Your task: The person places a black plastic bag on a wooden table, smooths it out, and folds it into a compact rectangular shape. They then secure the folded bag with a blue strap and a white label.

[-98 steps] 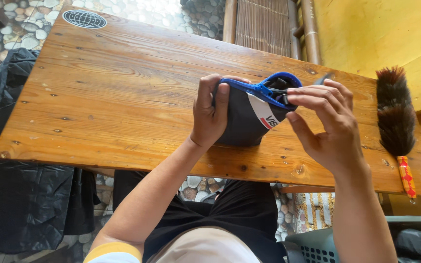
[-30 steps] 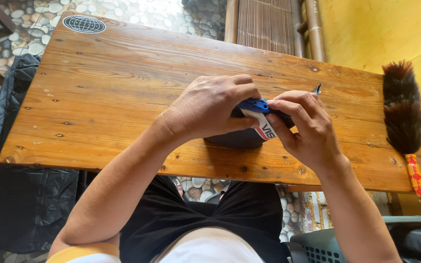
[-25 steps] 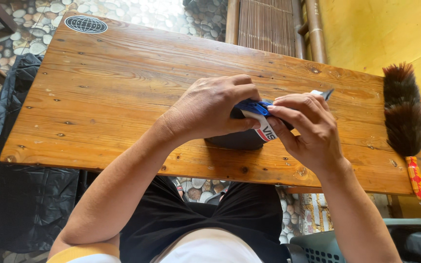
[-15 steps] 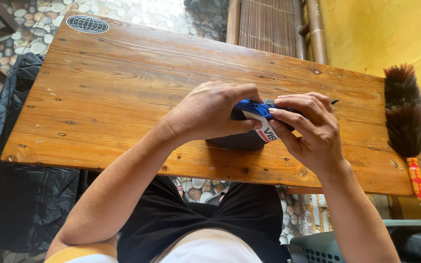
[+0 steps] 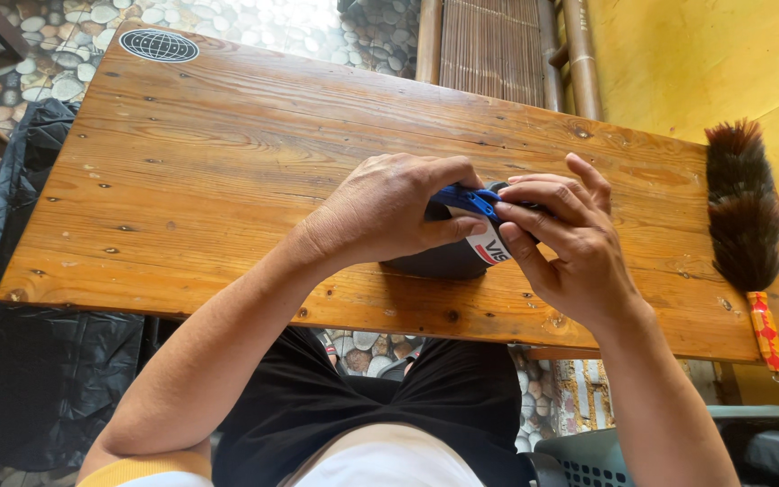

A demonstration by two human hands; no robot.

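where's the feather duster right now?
Head view: the duster lies at the table's right end, apart from the right hand, beside the yellow wall.

Home patio, pebble floor point(image 5: 47, 54), wooden table point(image 5: 227, 162), feather duster point(image 5: 741, 216)

Pouch point(image 5: 448, 257): dark grey, blue trim, white-and-red label. Tabletop point(image 5: 227, 162): orange-brown, knotted grain; black-and-white globe sticker point(image 5: 159, 45) at far-left corner. Duster point(image 5: 741, 207): brown-black feathers, red-and-yellow patterned handle.
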